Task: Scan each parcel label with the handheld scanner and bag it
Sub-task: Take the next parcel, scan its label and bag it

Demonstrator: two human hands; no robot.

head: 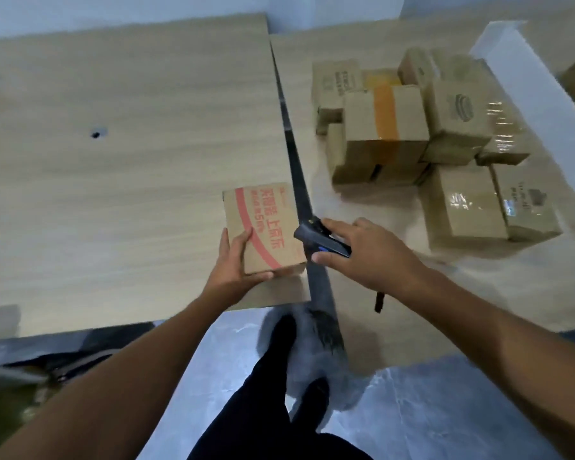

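While the left hand point(238, 260) is gripping a red-printed parcel point(263, 229) at the table's point(113, 127) near right corner, the right hand point(365, 257), fingers wrapped around the scanner point(322, 239), is aiming; no label showing, so turning seems next.

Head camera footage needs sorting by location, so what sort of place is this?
Probably a parcel packing or dispatch room. A stack of taped cardboard boxes sits on plain wooden tables, and the right hand holds a handheld scanner beside the box in the left hand.
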